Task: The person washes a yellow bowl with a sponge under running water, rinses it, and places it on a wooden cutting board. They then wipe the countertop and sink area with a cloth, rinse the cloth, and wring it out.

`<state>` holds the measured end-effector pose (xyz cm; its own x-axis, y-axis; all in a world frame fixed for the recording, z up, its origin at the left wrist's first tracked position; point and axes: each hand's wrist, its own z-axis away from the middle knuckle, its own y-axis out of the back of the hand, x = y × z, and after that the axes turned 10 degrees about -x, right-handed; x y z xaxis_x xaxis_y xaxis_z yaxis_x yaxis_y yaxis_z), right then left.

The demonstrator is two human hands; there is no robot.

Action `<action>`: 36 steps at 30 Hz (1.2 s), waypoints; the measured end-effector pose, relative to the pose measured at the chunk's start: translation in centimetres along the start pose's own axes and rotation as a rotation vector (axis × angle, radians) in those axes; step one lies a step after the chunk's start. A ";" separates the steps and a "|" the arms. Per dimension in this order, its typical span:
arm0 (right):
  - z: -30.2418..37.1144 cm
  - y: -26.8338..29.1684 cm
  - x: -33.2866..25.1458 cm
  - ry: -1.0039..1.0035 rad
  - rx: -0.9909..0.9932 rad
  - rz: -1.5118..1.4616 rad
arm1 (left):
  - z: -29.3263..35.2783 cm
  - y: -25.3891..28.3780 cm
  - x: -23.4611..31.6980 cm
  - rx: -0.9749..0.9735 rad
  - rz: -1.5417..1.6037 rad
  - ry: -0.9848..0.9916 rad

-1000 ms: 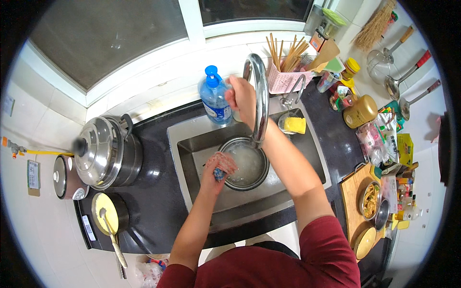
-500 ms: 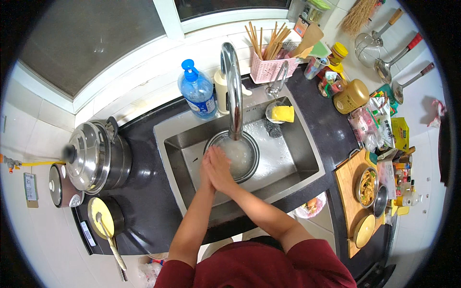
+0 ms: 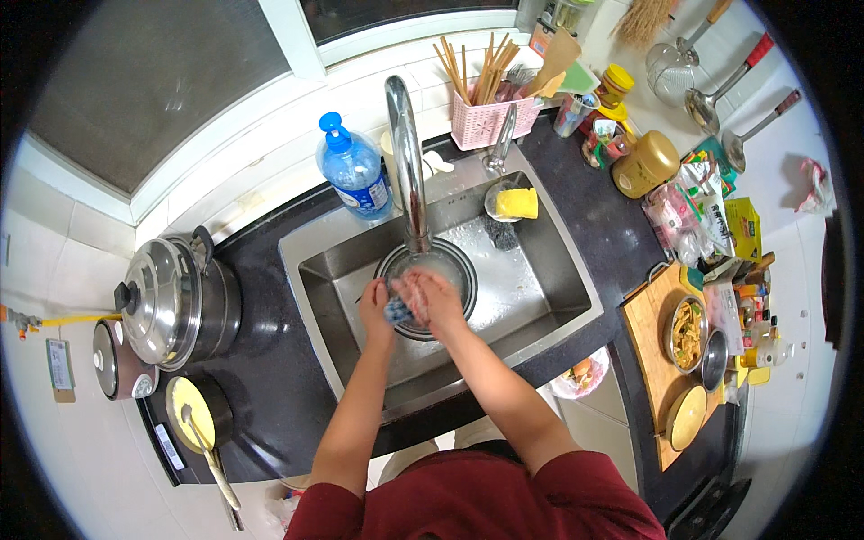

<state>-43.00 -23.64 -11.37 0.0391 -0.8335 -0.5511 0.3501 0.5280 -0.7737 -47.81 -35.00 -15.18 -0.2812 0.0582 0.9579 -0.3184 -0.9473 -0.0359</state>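
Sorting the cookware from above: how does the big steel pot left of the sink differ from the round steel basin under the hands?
The steel pot stands on the dark counter, closed by a domed lid; the steel basin sits open inside the sink. The pot stands untouched, while the left hand and right hand work over the basin under the tap. Both are round, shiny metal.

A blue-capped clear plastic bottle point(image 3: 354, 183) with a blue label stands at the worktop's back edge, left of the tap. Near the right edge lie a pink-and-white bag point(image 3: 670, 214), a yellow packet point(image 3: 742, 227) and a green-and-white packet point(image 3: 711, 193).
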 end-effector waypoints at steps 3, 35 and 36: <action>0.1 0.1 -0.6 0.072 0.072 0.615 | 4.9 -4.8 6.8 0.004 0.517 0.296; 1.4 -0.8 2.8 -0.160 0.170 0.185 | 3.3 -3.7 0.9 -0.117 0.118 0.016; 2.3 -1.2 4.0 -0.127 0.150 0.255 | 3.0 -3.3 1.6 -0.113 0.235 0.120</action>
<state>-41.06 -27.95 -11.93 0.2569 -0.6960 -0.6705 0.4474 0.7006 -0.5559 -44.47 -32.77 -12.66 -0.4621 -0.1152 0.8793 -0.3287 -0.8987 -0.2905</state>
